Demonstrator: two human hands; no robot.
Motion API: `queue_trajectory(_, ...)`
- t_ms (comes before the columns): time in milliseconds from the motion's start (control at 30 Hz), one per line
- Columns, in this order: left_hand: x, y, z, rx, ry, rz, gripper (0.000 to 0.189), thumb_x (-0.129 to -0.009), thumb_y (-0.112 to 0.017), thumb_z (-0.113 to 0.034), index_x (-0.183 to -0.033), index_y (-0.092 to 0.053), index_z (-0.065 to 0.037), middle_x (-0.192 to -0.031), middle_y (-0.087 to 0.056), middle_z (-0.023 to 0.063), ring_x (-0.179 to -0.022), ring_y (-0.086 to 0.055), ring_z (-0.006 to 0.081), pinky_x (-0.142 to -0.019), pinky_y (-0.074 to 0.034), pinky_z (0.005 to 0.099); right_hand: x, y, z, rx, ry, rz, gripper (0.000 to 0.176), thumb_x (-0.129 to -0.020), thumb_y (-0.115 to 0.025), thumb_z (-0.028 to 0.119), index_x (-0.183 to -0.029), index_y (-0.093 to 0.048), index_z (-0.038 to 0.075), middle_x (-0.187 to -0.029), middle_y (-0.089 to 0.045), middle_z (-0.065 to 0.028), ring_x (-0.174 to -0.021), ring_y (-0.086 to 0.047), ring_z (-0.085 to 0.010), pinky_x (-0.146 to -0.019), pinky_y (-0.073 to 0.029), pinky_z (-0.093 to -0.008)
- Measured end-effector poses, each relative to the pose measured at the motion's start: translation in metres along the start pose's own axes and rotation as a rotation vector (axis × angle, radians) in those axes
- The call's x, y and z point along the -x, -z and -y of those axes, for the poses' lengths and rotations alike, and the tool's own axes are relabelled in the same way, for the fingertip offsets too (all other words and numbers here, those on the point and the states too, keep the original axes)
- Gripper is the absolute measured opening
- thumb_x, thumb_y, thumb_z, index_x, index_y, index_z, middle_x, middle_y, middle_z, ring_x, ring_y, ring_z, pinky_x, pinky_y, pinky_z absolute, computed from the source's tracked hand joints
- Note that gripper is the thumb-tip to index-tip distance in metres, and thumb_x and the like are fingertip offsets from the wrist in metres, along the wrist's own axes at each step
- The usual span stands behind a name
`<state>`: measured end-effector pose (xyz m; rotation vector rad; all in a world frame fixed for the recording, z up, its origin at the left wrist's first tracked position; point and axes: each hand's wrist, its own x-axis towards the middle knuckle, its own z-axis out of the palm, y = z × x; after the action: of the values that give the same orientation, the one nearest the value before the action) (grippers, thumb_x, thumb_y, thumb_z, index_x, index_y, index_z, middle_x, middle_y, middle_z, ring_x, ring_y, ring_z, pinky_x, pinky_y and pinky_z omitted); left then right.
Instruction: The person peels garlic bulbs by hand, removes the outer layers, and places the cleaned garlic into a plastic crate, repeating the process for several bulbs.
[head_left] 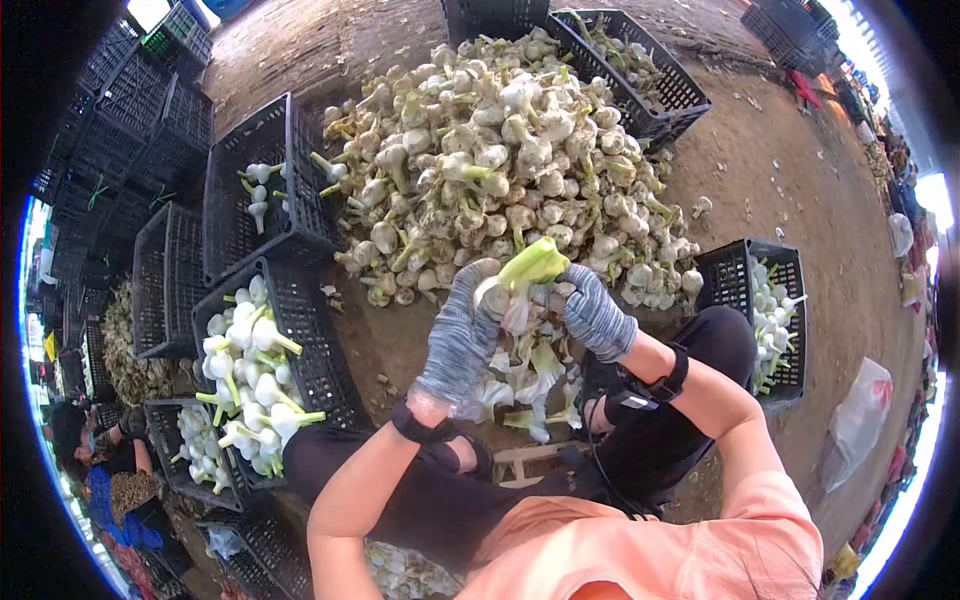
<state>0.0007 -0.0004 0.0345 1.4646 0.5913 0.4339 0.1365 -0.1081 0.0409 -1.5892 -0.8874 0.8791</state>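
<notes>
- Live at the peeling stage, by the look of it: a garlic bulb (492,297) is up between two gloved hands, green stem (535,263) angled to the far right.
- Left hand (460,332): grip narrow, wrapped around the bulb, partly hiding it.
- Right hand (598,316): grip narrow too, seemingly pinched on papery skin (518,312) just below the stem; the exact contact is hidden.
- Any further stripping calls for a steady hold on the round bulb and a downward tug on that loose, limp layer.
- Textures now! The gloves are streaky grey knit; the stem is smooth, thick and bluntly cut.
- Just beneath the hands, pale peelings (540,378) lie in curling, translucent sheets.
- Far side: a big heap of unpeeled garlic (500,150), knobbly, dry and dirt-streaked, on brown ground (780,190).
- Near left, glossy white bulbs (250,350) fill a black mesh crate (322,350); more sit in the right crate (722,266).
</notes>
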Motion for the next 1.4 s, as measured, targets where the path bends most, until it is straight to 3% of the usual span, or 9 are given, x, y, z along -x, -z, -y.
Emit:
queue_trajectory(300, -0.016, 0.021, 0.000, 0.776, 0.384, 0.215, 0.046, -0.083, -0.055, -0.044, -0.104, -0.054, -0.004, -0.093, -0.060, 0.0069, -0.084, -0.057, 0.0142, -0.074, -0.048, 0.0270, -0.002, 0.007, 0.000, -1.174, -0.496, 0.015, 0.024, -0.076, -0.055, 0.007, -0.100, -0.055, -0.001, -0.087, -0.062, -0.0087, -0.076, -0.061, -0.0186, -0.071, -0.051, -0.0323)
queue_trajectory(367, -0.017, 0.027, -0.012, 0.218, 0.049, 0.059, 0.037, -0.080, -0.065, -0.028, -0.105, -0.053, -0.003, -0.092, -0.056, 0.0013, -0.079, -0.054, 0.0077, -0.069, -0.047, 0.0226, -0.002, 0.004, -0.012, -0.397, 0.149, -0.028, 0.023, -0.079, -0.054, 0.007, -0.100, -0.056, -0.001, -0.089, -0.062, -0.0082, -0.076, -0.061, -0.0168, -0.070, -0.052, -0.0308)
queue_trajectory(567, -0.017, 0.038, -0.030, -0.029, 0.048, 0.205, 0.025, -0.073, -0.070, -0.013, -0.094, -0.060, -0.003, -0.085, -0.061, 0.0018, -0.079, -0.055, 0.0095, -0.074, -0.046, 0.0245, 0.004, 0.011, 0.018, -0.589, -0.296, -0.065, 0.021, -0.079, -0.053, 0.001, -0.100, -0.056, 0.000, -0.089, -0.061, -0.0080, -0.080, -0.060, -0.0134, -0.069, -0.050, -0.0247)
queue_trajectory(700, -0.014, 0.038, -0.027, -0.074, -0.049, 0.211, 0.018, -0.072, -0.069, -0.009, -0.088, -0.062, -0.006, -0.088, -0.059, 0.0021, -0.083, -0.055, 0.0102, -0.072, -0.045, 0.0239, -0.009, 0.016, -0.015, -0.082, 0.218, -0.094, 0.015, -0.084, -0.051, 0.013, -0.092, -0.058, 0.002, -0.077, -0.060, -0.0047, -0.065, -0.060, -0.0128, -0.060, -0.054, -0.0277)
queue_trajectory(733, -0.015, 0.039, -0.030, -0.090, -0.089, 0.256, 0.017, -0.073, -0.069, -0.009, -0.088, -0.062, -0.006, -0.088, -0.059, 0.0022, -0.084, -0.055, 0.0109, -0.073, -0.045, 0.0251, -0.008, 0.014, 0.007, -0.801, -0.404, -0.122, 0.014, -0.085, -0.049, 0.016, -0.086, -0.057, 0.004, -0.072, -0.059, -0.0044, -0.061, -0.059, -0.0142, -0.054, -0.054, -0.0302)
queue_trajectory(900, -0.014, 0.039, -0.029, 0.432, -0.031, 0.393, 0.026, -0.075, -0.070, -0.025, -0.089, -0.061, -0.006, -0.093, -0.058, 0.0038, -0.088, -0.054, 0.0134, -0.078, -0.042, 0.0285, -0.017, 0.015, -0.044, -0.687, -0.484, -0.086, 0.012, -0.084, -0.050, 0.016, -0.082, -0.056, 0.005, -0.068, -0.057, -0.0052, -0.061, -0.059, -0.0172, -0.056, -0.054, -0.0325)
queue_trajectory(967, -0.013, 0.037, -0.027, 0.448, 0.027, 0.209, 0.031, -0.077, -0.068, -0.027, -0.096, -0.058, -0.005, -0.096, -0.058, 0.0063, -0.091, -0.055, 0.0154, -0.081, -0.044, 0.0298, -0.023, 0.013, -0.051, 0.703, 0.375, 0.410, 0.023, -0.073, -0.057, 0.006, -0.096, -0.055, 0.001, -0.085, -0.059, -0.0110, -0.081, -0.059, -0.0253, -0.070, -0.050, -0.0327)
queue_trajectory(1167, -0.024, 0.052, -0.001, 0.898, 0.390, -0.122, 0.025, -0.082, -0.060, -0.013, -0.103, -0.053, -0.001, -0.100, -0.059, 0.0104, -0.092, -0.059, 0.0206, -0.082, -0.051, 0.0300, 0.011, 0.015, 0.007, -0.259, -0.253, 0.589, 0.032, -0.085, -0.053, 0.025, -0.110, -0.054, 0.004, -0.076, -0.059, -0.0041, -0.072, -0.052, -0.0082, -0.066, -0.045, -0.0266)
queue_trajectory(1400, -0.024, 0.044, 0.006, 0.775, 0.174, 0.019, 0.028, -0.084, -0.058, -0.020, -0.104, -0.052, -0.002, -0.104, -0.057, 0.0097, -0.096, -0.057, 0.0190, -0.083, -0.049, 0.0296, 0.020, -0.013, -0.004, 0.870, -0.017, 0.944, 0.056, -0.076, -0.062, 0.023, -0.127, -0.040, 0.012, -0.084, -0.062, -0.0175, -0.073, -0.060, -0.0340, -0.066, -0.048, -0.0407)
